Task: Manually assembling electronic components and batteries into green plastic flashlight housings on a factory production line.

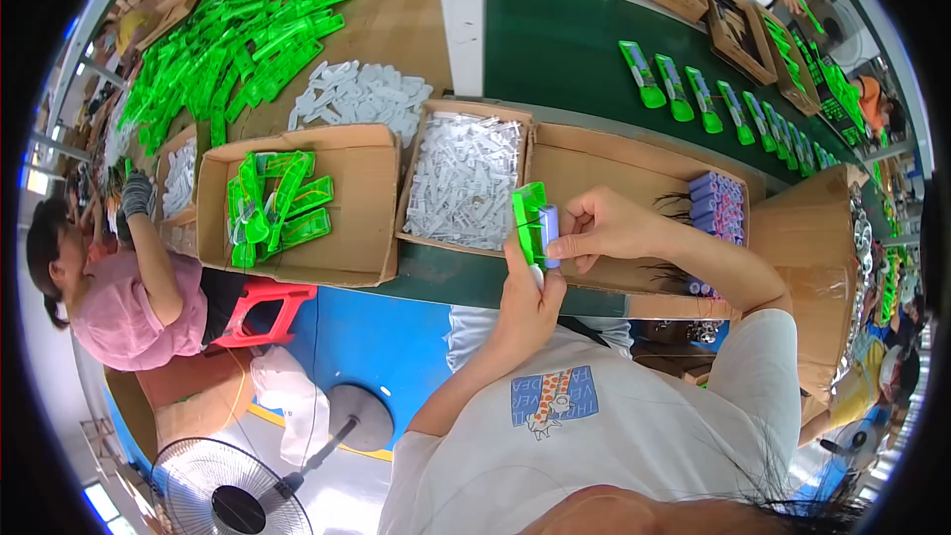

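Note:
My left hand (525,299) grips a bright green plastic casing (530,213) by its lower end, holding it upright over the box edge. In my right hand (601,230), thumb and fingers pinch a lilac cylindrical battery cell (550,228) against the casing's right side. Whether the cell sits inside the casing cannot be made out. Just right of my hands, a cardboard box (584,154) holds several lilac cells (715,206) with dark wires. Left of my hands, another box holds many small clear-white plastic parts (466,178).
A carton (347,238) with green casings (282,200) stands further left, near piles of green casings (238,50) and white parts (362,99). Filled green casings (674,89) line the green belt (555,40). A co-worker (124,307) sits at left; a fan (238,505) stands behind.

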Motion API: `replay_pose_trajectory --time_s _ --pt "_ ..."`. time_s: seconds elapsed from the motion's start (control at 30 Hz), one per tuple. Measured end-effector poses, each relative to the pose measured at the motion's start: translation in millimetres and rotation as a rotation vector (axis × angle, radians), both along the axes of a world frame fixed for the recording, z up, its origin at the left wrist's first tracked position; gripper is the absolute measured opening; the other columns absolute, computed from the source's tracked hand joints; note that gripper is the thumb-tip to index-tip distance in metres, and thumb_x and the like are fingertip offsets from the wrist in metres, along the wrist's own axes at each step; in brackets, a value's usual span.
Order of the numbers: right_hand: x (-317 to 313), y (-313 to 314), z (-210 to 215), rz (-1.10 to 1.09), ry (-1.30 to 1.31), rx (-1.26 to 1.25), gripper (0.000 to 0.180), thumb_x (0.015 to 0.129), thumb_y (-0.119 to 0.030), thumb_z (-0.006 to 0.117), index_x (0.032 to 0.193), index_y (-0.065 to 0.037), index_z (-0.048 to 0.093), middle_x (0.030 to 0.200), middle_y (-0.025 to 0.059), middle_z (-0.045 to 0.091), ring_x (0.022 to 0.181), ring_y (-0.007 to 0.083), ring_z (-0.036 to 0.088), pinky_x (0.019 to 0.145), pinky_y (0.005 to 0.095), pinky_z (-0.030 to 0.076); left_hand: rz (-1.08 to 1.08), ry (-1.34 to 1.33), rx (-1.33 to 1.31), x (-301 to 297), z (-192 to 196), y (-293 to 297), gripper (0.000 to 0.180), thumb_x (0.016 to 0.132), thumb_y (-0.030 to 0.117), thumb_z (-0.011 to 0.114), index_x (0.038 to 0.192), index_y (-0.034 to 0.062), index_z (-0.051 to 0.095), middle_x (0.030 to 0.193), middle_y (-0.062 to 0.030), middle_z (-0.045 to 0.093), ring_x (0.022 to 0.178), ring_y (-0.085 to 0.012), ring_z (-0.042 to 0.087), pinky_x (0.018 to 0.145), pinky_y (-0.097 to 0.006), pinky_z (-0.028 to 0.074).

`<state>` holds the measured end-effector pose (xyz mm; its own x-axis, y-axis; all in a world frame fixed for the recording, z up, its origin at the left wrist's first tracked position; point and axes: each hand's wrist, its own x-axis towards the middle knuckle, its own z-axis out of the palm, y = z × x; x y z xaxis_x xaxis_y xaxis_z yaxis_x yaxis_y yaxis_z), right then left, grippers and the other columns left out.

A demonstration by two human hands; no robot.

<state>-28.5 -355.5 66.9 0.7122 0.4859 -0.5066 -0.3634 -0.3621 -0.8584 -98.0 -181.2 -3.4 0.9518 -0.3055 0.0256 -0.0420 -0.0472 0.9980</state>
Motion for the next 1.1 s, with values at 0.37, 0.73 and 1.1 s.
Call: replay_pose_trajectory --time_s 0.37,0.73,1.1 --pt "114.3 68.4 -61.6 0.315 -1.281 -0.196 0.024 0.073 -0.015 0.075 0.077 -0.001 0.056 0.077 0.0081 0.059 0.070 0.0231 0.061 0.057 0.0393 0.047 0.244 0.317 -0.532 -0.4 -3.1 56.4 0.034 0.089 -0.003 0.038 0.120 0.0069 0.028 0.098 -0.0119 0.050 0.072 -0.0167 0.055 0.066 -0.035 0.051" --pt "90.7 64.4 -28.0 0.106 -0.864 0.072 0.012 0.080 -0.007 0.072 0.091 -0.006 0.068 0.089 0.0047 0.067 0.080 0.0139 0.066 0.066 0.0263 0.053 0.158 0.389 -0.594 -0.5 2.6 51.3 0.028 0.094 0.008 0.048 0.116 0.0054 0.032 0.102 -0.0114 0.054 0.078 -0.0189 0.059 0.072 -0.035 0.051" --pt "59.1 53.6 -32.3 -0.093 -0.560 0.340 0.011 0.081 -0.005 0.072 0.088 -0.002 0.064 0.087 0.0018 0.064 0.081 0.0080 0.061 0.068 0.0233 0.052 0.180 0.389 -0.523 1.6 11.6 38.2 0.034 0.101 0.022 0.048 0.123 0.0044 0.030 0.108 -0.0143 0.054 0.087 -0.0237 0.065 0.073 -0.035 0.054"
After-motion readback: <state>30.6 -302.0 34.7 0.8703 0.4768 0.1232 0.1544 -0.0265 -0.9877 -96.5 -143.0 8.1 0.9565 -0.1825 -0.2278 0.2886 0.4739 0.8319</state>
